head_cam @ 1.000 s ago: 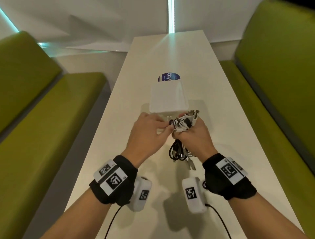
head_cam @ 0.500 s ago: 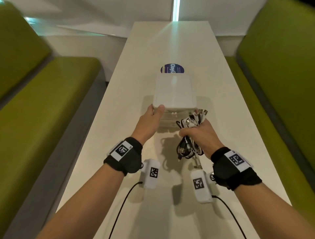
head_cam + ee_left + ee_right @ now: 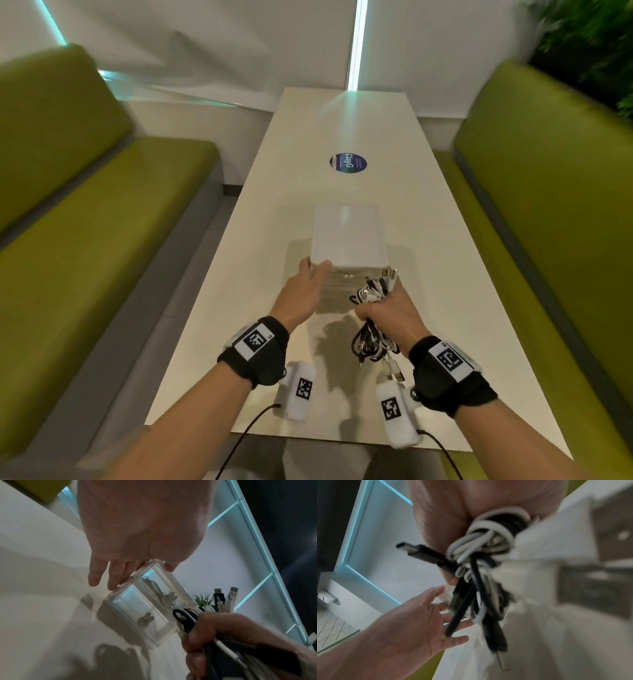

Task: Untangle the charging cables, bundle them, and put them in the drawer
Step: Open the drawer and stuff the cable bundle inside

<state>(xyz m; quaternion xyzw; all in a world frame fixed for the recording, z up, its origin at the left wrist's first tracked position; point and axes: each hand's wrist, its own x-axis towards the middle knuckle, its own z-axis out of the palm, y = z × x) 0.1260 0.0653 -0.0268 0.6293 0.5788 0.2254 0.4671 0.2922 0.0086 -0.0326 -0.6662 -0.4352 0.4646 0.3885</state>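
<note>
A small white drawer box (image 3: 346,236) stands mid-table; the left wrist view shows its two clear drawers (image 3: 145,608) with bunny-shaped knobs, pushed in, something white inside the upper one. My left hand (image 3: 313,269) rests on the box's front left corner, thumb on the top edge and straight fingers (image 3: 102,580) down its left side. My right hand (image 3: 383,308) grips a bundle of black and white charging cables (image 3: 375,291) just in front of the box's right corner. Plug ends stick up above the fist, and loops and plugs (image 3: 481,545) hang below it.
The long white table (image 3: 239,308) carries a round blue sticker (image 3: 348,163) behind the box. Green benches run along the left (image 3: 85,222) and right (image 3: 548,205). The table's near edge (image 3: 308,437) lies under my wrists. A plant (image 3: 589,41) shows at the top right.
My left hand let go of the bundle and moved forward to the box's front left corner. The right hand kept the cables and shifted slightly right.
</note>
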